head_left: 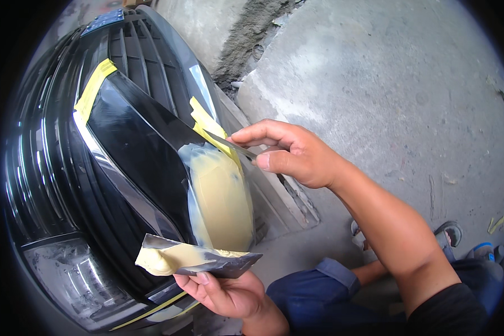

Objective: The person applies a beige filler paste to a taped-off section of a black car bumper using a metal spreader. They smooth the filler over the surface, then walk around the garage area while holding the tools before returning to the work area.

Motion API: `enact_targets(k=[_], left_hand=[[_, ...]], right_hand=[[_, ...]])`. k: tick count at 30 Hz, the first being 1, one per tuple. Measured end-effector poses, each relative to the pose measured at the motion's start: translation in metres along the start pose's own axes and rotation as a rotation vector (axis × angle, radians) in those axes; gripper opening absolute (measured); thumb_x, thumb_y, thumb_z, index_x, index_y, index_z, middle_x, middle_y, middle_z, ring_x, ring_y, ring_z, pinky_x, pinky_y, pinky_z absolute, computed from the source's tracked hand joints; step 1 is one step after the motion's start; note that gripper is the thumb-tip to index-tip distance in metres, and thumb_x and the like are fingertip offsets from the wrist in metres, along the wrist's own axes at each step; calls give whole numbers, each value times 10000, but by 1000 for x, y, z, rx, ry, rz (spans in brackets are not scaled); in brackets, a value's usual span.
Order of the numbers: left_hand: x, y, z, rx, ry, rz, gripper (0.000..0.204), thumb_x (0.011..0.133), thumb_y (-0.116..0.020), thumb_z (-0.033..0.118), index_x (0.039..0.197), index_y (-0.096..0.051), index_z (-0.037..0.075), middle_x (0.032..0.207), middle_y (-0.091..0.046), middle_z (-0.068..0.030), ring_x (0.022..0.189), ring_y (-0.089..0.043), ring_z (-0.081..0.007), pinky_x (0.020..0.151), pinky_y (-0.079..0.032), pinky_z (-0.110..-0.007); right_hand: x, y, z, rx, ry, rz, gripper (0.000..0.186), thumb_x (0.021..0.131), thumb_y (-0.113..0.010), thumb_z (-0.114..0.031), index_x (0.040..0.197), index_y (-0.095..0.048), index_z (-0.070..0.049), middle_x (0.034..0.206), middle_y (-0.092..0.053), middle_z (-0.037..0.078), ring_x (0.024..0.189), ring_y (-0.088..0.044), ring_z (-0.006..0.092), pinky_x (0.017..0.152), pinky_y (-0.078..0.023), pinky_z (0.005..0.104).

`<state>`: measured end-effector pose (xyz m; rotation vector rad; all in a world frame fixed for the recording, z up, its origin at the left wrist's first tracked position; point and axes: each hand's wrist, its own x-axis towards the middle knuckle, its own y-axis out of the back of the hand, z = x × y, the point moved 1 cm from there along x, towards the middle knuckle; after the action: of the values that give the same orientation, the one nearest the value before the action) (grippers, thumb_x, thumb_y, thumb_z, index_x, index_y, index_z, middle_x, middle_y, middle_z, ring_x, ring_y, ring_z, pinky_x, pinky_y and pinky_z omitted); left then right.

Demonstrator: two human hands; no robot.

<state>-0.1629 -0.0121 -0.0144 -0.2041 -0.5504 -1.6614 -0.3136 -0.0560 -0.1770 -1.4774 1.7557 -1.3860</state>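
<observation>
My left hand (229, 298) is closed on the near edge of a dark flat mixing plate (229, 269), which carries a thick lump of cream-yellow body filler (157, 261) at its left end. In my right hand (305, 157), a thin metal spreader (238, 148) is pinched between thumb and fingers. Its blade lies at the yellow masking tape (210, 124) along the upper right edge of a black car bumper (137, 148). Just below the blade, a smooth patch of cream filler (221, 193) covers the bumper's rounded corner, with a grey-white sanded border around it.
More yellow tape (95, 89) is stuck on the bumper's far left part. A headlight (81, 280) sits at the lower left, and a blue plate (102, 21) at the top. Grey concrete floor (386, 84) spreads to the right. A shoe (449, 232) shows at the lower right.
</observation>
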Motion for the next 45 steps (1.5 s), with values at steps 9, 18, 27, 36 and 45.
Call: enact_targets(k=[9, 18, 27, 36, 45], left_hand=[[-1, -5, 2, 24, -18, -29, 482, 944, -423, 83, 1393, -289, -32, 1390, -406, -204, 1274, -427, -288, 1105, -301, -431], [0, -8, 0, 27, 4, -7, 489, 907, -441, 66, 1371, -317, -25, 1380, -422, -192, 1265, -435, -284, 1102, -302, -429], [1, -8, -2, 35, 7, -57, 495, 962, -418, 97, 1414, -267, -35, 1403, -388, -197, 1279, -409, -277, 1102, -293, -430], [1, -10, -1, 59, 9, -13, 486, 923, -424, 77, 1380, -299, -32, 1384, -410, -200, 1270, -426, -280, 1101, -305, -436], [0, -7, -2, 44, 3, -41, 485, 951, -411, 88, 1402, -279, -32, 1392, -400, -201, 1269, -424, -277, 1101, -302, -430]], right_hand=[[-18, 2, 2, -81, -97, -18, 468, 800, -580, -145, 1247, -561, -9, 1228, -580, 99, 1143, -523, 163, 991, -387, 306], [-29, 5, 19, 16, -119, -6, 466, 796, -575, -141, 1249, -560, -32, 1275, -559, 89, 1192, -502, 167, 990, -404, 331], [-33, 2, 24, 70, -97, 29, 428, 789, -527, -15, 1215, -564, 4, 1200, -592, 105, 1140, -538, 169, 1000, -397, 306], [-39, 0, 33, 108, -101, 48, 490, 779, -574, -150, 1241, -532, 8, 1293, -553, 130, 1207, -511, 204, 1026, -382, 347], [-44, 0, 35, 137, -110, 65, 431, 803, -510, -21, 1231, -541, 16, 1241, -571, 120, 1192, -515, 181, 1000, -392, 309]])
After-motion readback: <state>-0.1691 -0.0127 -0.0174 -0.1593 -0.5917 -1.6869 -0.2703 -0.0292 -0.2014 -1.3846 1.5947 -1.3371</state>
